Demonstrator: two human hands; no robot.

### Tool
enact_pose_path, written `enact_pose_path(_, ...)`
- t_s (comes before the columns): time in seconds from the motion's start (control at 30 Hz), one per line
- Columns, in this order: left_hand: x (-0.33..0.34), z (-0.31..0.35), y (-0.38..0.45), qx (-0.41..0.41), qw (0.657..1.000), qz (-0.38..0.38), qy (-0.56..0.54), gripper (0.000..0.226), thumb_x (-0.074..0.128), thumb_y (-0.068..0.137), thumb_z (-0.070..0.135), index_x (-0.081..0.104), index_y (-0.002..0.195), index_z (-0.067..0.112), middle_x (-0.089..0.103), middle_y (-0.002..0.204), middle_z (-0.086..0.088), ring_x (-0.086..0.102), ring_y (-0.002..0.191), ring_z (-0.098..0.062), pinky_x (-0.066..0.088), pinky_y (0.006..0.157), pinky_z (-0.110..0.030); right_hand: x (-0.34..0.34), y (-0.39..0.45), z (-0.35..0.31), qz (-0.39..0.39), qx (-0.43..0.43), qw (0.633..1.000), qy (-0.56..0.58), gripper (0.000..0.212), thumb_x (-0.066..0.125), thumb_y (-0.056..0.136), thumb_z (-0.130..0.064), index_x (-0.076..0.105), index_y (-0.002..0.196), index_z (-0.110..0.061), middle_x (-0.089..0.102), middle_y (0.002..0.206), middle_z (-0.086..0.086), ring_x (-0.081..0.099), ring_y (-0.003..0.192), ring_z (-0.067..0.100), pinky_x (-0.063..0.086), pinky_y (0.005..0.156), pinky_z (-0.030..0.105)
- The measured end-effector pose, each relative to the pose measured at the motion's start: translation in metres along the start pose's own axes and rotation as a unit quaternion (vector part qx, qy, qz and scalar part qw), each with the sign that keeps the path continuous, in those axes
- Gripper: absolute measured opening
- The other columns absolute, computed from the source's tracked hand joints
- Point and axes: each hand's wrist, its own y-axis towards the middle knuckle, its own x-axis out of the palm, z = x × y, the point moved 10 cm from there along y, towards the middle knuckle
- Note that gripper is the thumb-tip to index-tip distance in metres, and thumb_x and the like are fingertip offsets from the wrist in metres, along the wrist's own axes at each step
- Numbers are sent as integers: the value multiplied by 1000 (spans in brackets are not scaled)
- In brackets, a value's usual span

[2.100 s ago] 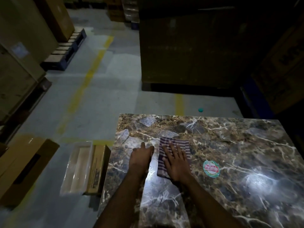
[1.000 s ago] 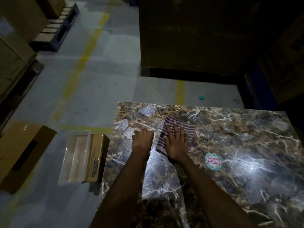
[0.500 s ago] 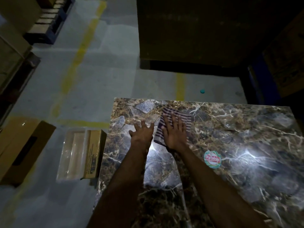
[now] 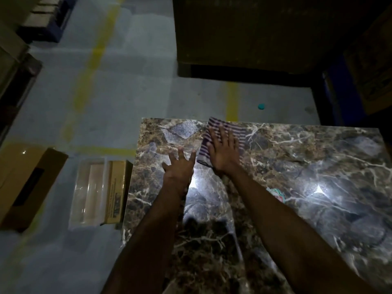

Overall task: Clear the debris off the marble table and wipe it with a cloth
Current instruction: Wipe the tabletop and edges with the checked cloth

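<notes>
i see the marble table [image 4: 297,187] with no loose debris on it, so i judge clearing is done and wiping is underway; most of the slab toward me and to the right looks unwiped. a round sticker [image 4: 276,194] lies partly under my right forearm. the striped cloth [image 4: 241,134] sits at the table's far edge. my right hand [image 4: 222,151] presses it flat, fingers spread. my left hand [image 4: 180,166] rests open on the table just beside it.
</notes>
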Motion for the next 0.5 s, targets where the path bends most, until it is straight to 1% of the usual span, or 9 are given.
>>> enact_pose_path(0.07, 2, -1, 0, 0, 1000, 3, 3, 95, 63, 97, 5, 0, 164, 32, -8, 170, -20, -2, 152, -55, 20, 112, -75, 7, -4, -24, -8, -43, 999, -10, 62, 8, 105, -56, 2, 165, -38, -4, 174, 4, -4, 160, 34, -3, 128, 53)
enact_pose_path(0.1, 2, -1, 0, -1, 1000, 3, 4, 95, 63, 97, 6, 1, 164, 32, -9, 170, -19, -2, 152, -55, 21, 113, -75, 12, -15, -32, -17, -75, 997, -22, 62, 8, 105, -55, 5, 165, -37, -2, 174, 4, -3, 160, 34, 1, 128, 53)
enact_pose_path(0.17, 2, -3, 0, -6, 1000, -4, 3, 96, 62, 98, 6, -2, 164, 32, -11, 170, -18, -3, 153, -54, 20, 114, -74, 16, -41, -30, -33, -129, 991, -31, 61, 10, 106, -54, 10, 165, -37, 1, 174, 1, -2, 160, 32, 1, 128, 50)
enact_pose_path(0.23, 2, -3, 0, -5, 1000, -10, 2, 99, 63, 98, 8, -6, 164, 32, -13, 170, -18, -6, 153, -53, 19, 115, -73, 11, -59, -10, -45, -158, 986, -31, 58, 12, 107, -54, 7, 164, -43, -1, 174, -3, -4, 160, 29, 1, 127, 48)
enact_pose_path(0.3, 2, -1, 0, -2, 1000, -12, -2, 101, 65, 97, 8, -7, 164, 32, -12, 170, -18, -6, 153, -53, 18, 115, -73, 1, -59, 22, -44, -131, 990, -36, 60, 8, 106, -57, 6, 164, -43, -2, 174, -2, -4, 160, 28, 3, 128, 48)
enact_pose_path(0.37, 2, -1, 2, -5, 1000, -6, 6, 103, 66, 96, 6, -7, 164, 32, -11, 170, -20, -5, 152, -54, 20, 114, -73, -15, -36, 47, -17, -70, 997, -30, 68, -1, 103, -61, 10, 165, -36, 3, 174, 4, 4, 160, 31, 7, 128, 52)
enact_pose_path(0.4, 2, -1, 4, -7, 1000, -4, 9, 104, 67, 96, 5, -7, 164, 32, -11, 170, -20, -4, 152, -55, 20, 113, -74, -21, -21, 52, -2, -41, 999, -26, 69, -2, 103, -62, 10, 165, -35, 3, 174, 7, 6, 159, 33, 8, 128, 55)
enact_pose_path(0.5, 6, -2, 5, -9, 1000, -8, 12, 104, 66, 97, 6, -8, 163, 32, -13, 169, -20, -5, 152, -55, 20, 114, -74, -17, 19, 41, 3, 30, 1000, -9, 66, 5, 102, -59, 1, 165, -39, -4, 174, 5, -3, 159, 34, -3, 127, 54)
